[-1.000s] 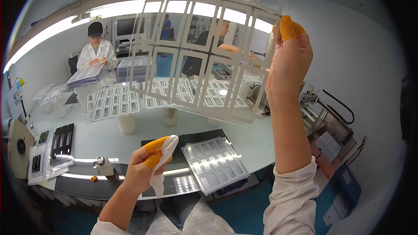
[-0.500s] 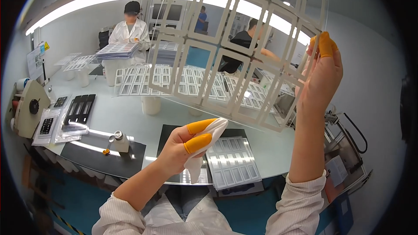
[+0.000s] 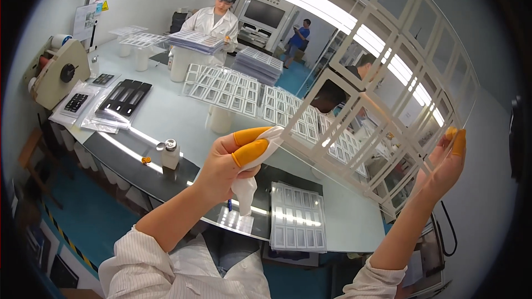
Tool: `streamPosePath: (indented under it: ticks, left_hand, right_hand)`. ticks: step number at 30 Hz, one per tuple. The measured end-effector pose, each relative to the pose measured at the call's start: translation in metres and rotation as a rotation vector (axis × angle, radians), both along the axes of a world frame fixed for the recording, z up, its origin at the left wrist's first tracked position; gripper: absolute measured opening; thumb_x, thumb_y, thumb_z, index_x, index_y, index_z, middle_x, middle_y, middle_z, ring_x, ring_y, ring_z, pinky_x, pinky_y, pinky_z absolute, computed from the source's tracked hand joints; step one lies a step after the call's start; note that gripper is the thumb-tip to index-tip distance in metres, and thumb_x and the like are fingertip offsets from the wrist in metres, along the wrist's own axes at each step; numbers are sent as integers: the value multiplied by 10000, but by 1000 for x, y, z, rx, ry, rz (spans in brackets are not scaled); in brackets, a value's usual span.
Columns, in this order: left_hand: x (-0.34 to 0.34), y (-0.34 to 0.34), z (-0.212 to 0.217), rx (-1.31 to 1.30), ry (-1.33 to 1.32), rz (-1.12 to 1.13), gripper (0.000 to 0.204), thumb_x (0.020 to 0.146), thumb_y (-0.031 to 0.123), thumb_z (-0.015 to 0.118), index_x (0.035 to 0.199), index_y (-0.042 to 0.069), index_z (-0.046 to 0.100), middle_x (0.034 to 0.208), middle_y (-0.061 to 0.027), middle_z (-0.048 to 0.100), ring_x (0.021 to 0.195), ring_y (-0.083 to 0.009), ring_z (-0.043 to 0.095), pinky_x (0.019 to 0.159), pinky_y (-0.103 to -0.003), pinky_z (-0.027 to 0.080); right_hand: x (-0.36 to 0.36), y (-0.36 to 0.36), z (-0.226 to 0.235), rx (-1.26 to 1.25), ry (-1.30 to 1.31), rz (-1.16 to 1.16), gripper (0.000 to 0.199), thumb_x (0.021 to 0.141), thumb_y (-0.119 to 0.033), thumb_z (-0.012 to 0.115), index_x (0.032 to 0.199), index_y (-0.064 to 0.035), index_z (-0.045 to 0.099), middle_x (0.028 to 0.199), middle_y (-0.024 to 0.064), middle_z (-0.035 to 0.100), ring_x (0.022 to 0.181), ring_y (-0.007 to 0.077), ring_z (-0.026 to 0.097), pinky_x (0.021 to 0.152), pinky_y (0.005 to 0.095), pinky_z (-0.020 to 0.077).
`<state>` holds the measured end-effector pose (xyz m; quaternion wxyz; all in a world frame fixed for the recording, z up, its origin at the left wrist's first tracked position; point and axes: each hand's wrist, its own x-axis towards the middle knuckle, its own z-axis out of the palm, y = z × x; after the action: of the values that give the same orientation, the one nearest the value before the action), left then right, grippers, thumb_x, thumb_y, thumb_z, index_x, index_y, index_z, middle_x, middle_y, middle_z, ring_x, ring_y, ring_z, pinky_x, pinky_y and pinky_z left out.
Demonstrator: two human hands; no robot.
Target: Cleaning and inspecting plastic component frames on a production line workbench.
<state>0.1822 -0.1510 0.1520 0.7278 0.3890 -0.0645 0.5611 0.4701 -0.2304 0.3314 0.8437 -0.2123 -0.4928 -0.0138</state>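
Up at the right stands a large clear sheet printed with rows of pale rectangular frames, tilted in the air. My right hand, with orange finger cots, is closed on its right edge. Between the thumb and fingers of my left hand, two of them in orange cots, a white wiping cloth is pinched and hangs below. The cloth's tip is close to the sheet's lower left corner; whether they touch I cannot tell. Below on the table lies a stack of similar framed sheets.
A dispenser bottle and a loose orange finger cot are on the table's dark strip. Framed sheets rest on white supports farther back. Black panels and a tape dispenser sit left. A co-worker stands across the table.
The sheet has swung right and tilted more steeply, with my right hand lower and farther right. My left hand with the cloth now is near its corner. The whole view has turned.
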Motion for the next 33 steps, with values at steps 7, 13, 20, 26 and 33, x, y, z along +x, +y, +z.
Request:
streamPosePath:
  ticks: [7,13,20,26,33]
  left_hand:
    - [-7,1,5,42,61,129,324,856,99,554,1153,-30,534,781,-33,562,501,-42,371,441,-166,298]
    - [-13,-4,13,172,198,339,315,861,146,570,1107,-50,562,727,-15,571,527,-23,414,476,-162,333]
    - [-9,-12,8,390,348,534,199,761,73,701,937,-7,656,835,-19,614,701,-64,553,633,-153,422]
    - [-7,-13,-8,406,456,454,171,756,48,700,914,-5,665,799,-15,611,664,-66,538,612,-153,399]
    - [-3,-14,0,380,417,380,161,734,7,706,880,-25,647,808,-28,572,649,-73,529,621,-154,427]
  right_hand:
    - [7,-3,-23,-31,17,13,166,872,-171,570,893,-6,570,832,49,541,797,130,485,816,252,396]
    - [6,-7,-53,-32,-34,81,141,883,-142,544,926,-11,570,842,48,551,788,130,489,814,263,391]
    - [12,-15,-77,-42,-153,14,136,901,-123,502,955,-14,563,879,35,544,799,119,477,788,269,378]
    - [16,-23,-98,-18,-171,-138,147,907,-118,483,996,-22,550,914,32,551,812,109,487,805,279,374]
    - [28,-24,-99,-68,-93,-13,176,902,-125,500,1021,-1,538,937,56,551,831,126,502,816,272,385]
